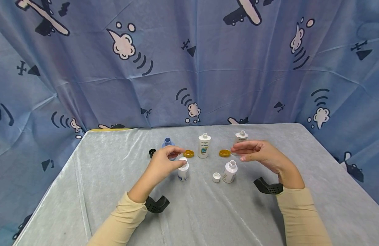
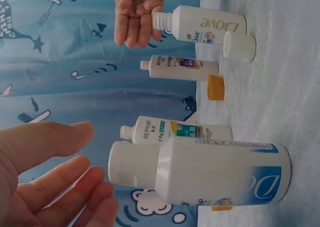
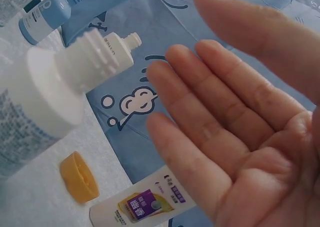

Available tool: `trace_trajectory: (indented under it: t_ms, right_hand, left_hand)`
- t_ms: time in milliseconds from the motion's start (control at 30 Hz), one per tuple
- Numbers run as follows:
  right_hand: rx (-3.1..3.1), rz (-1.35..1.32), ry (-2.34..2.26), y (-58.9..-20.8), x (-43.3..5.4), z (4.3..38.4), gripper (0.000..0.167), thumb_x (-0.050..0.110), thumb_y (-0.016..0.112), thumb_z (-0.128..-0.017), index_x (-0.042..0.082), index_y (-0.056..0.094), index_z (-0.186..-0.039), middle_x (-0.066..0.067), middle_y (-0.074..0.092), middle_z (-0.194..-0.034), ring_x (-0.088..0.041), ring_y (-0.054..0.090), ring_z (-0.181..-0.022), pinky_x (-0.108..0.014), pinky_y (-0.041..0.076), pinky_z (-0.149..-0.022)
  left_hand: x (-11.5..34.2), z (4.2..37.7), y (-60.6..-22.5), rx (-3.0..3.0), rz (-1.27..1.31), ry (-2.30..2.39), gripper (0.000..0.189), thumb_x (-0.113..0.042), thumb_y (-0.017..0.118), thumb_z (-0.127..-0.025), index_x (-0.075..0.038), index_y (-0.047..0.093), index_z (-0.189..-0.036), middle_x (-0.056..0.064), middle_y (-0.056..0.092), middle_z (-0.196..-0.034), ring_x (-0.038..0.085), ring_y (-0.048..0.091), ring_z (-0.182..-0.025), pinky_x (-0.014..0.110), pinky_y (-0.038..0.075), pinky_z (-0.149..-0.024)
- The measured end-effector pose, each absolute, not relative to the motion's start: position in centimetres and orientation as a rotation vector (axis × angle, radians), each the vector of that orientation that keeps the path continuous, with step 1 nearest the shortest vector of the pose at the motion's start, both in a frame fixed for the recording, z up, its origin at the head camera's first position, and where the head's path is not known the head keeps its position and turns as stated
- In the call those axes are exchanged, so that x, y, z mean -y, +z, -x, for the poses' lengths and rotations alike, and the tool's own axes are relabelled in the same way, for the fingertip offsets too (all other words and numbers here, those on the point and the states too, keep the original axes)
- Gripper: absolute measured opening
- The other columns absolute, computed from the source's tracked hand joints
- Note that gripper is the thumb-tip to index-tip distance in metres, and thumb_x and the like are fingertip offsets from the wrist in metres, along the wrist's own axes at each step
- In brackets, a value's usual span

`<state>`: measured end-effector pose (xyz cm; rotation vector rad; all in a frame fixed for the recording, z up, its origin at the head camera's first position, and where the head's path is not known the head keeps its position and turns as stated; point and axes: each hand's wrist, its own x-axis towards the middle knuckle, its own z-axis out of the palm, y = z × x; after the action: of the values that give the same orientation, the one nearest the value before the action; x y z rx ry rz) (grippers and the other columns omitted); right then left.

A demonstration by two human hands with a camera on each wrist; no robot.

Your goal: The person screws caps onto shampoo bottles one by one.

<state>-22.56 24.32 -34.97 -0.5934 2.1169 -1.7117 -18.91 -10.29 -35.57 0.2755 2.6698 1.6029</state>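
My left hand (image 1: 164,163) hovers by the top of a white Dove bottle (image 1: 183,174) with a blue-marked label. That bottle wears its white cap (image 2: 131,164), and in the left wrist view a gap shows between the fingertips and the cap. To the right stands a second white Dove bottle (image 1: 229,173), its threaded neck bare. A loose white screw cap (image 1: 216,177) lies beside it. Over on that bottle's right, my right hand (image 1: 264,155) is raised with palm and extended fingers facing it, holding nothing.
Behind stand two slim white Repand bottles (image 1: 204,147), the right one (image 1: 241,136) partly hidden by my right hand, and a blue bottle (image 1: 167,141), all uncapped. Two yellow caps (image 1: 188,153) and a black cap (image 1: 152,152) lie near them. A blue curtain (image 1: 177,61) hangs behind the table.
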Motion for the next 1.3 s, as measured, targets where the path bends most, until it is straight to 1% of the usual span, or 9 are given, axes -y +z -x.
trace_trajectory:
  t_ms: [133,400,600,667,767,900,933,1133,1300]
  right_hand:
    - [-2.105,0.598,-1.722,-35.3,-24.4,22.7,0.040,-0.004,0.069,-0.087,0.013,0.068,-0.123,0.011,0.073,-0.116,-0.004,0.068,-0.109,-0.021,0.056,-0.088]
    - [-2.090,0.582,-1.724,-35.6,-24.5,23.0,0.040,-0.005,0.067,-0.088,0.017,0.069,-0.122,0.012,0.073,-0.116,-0.004,0.068,-0.109,-0.021,0.055,-0.089]
    - [-2.061,0.560,-1.727,-35.9,-24.7,23.1,0.041,-0.005,0.066,-0.088,0.021,0.069,-0.120,0.014,0.072,-0.116,-0.003,0.068,-0.109,-0.020,0.054,-0.090]
    - [-2.057,0.560,-1.726,-36.0,-24.7,23.2,0.041,-0.005,0.066,-0.089,0.021,0.069,-0.120,0.014,0.072,-0.116,-0.003,0.067,-0.110,-0.020,0.054,-0.090]
    - [-2.059,0.555,-1.721,-36.1,-24.7,23.3,0.041,-0.005,0.067,-0.088,0.022,0.069,-0.120,0.014,0.072,-0.117,-0.004,0.067,-0.110,-0.020,0.054,-0.091]
    - [-2.064,0.547,-1.711,-36.4,-24.7,23.5,0.041,-0.005,0.066,-0.088,0.021,0.069,-0.120,0.014,0.072,-0.117,-0.005,0.067,-0.112,-0.020,0.054,-0.092]
    - [-2.064,0.546,-1.707,-36.4,-24.7,23.5,0.041,-0.005,0.066,-0.089,0.021,0.068,-0.121,0.014,0.071,-0.117,-0.005,0.067,-0.112,-0.020,0.054,-0.092]
    - [-2.060,0.541,-1.697,-36.6,-24.8,23.4,0.040,-0.004,0.066,-0.089,0.018,0.067,-0.122,0.013,0.072,-0.117,-0.006,0.067,-0.113,-0.021,0.055,-0.092]
    - [-2.033,0.554,-1.696,-36.8,-24.7,23.5,0.040,-0.003,0.068,-0.088,0.017,0.067,-0.122,0.013,0.071,-0.117,-0.004,0.067,-0.110,-0.022,0.056,-0.091]
  left_hand:
    - [10.1,18.7,-35.3,-2.695,-0.295,1.605,0.031,-0.009,0.079,-0.082,-0.008,0.073,-0.113,0.014,0.069,-0.120,0.032,0.065,-0.117,0.045,0.051,-0.104]
    - [9.8,18.1,-34.9,-2.744,-0.332,1.635,0.029,-0.009,0.079,-0.082,-0.011,0.074,-0.111,0.008,0.071,-0.118,0.027,0.065,-0.115,0.045,0.051,-0.103]
    - [8.9,17.7,-35.2,-2.630,-0.415,1.810,0.029,-0.006,0.079,-0.082,-0.007,0.073,-0.111,0.010,0.070,-0.116,0.025,0.065,-0.113,0.041,0.051,-0.105]
    - [8.6,17.5,-35.3,-2.589,-0.452,1.847,0.029,-0.006,0.079,-0.082,-0.006,0.073,-0.111,0.011,0.070,-0.115,0.026,0.065,-0.112,0.041,0.051,-0.104]
    - [8.1,17.3,-35.5,-2.548,-0.494,1.874,0.030,-0.004,0.079,-0.082,-0.004,0.073,-0.111,0.014,0.071,-0.115,0.029,0.066,-0.112,0.037,0.053,-0.101]
    - [7.5,17.2,-36.0,-2.490,-0.519,1.861,0.033,-0.004,0.079,-0.082,-0.003,0.071,-0.113,0.013,0.070,-0.118,0.031,0.066,-0.114,0.028,0.054,-0.099]
    - [7.3,17.2,-36.1,-2.463,-0.522,1.853,0.034,-0.005,0.079,-0.082,-0.003,0.071,-0.114,0.012,0.070,-0.119,0.031,0.066,-0.115,0.027,0.054,-0.099]
    - [6.0,17.5,-37.2,-2.341,-0.534,1.793,0.039,-0.009,0.080,-0.083,-0.003,0.069,-0.119,0.018,0.068,-0.124,0.038,0.064,-0.118,0.043,0.053,-0.102]
    - [4.8,17.8,-37.9,-2.306,-0.549,1.772,0.041,-0.010,0.080,-0.082,-0.002,0.068,-0.121,0.021,0.067,-0.126,0.039,0.064,-0.117,0.043,0.053,-0.101]
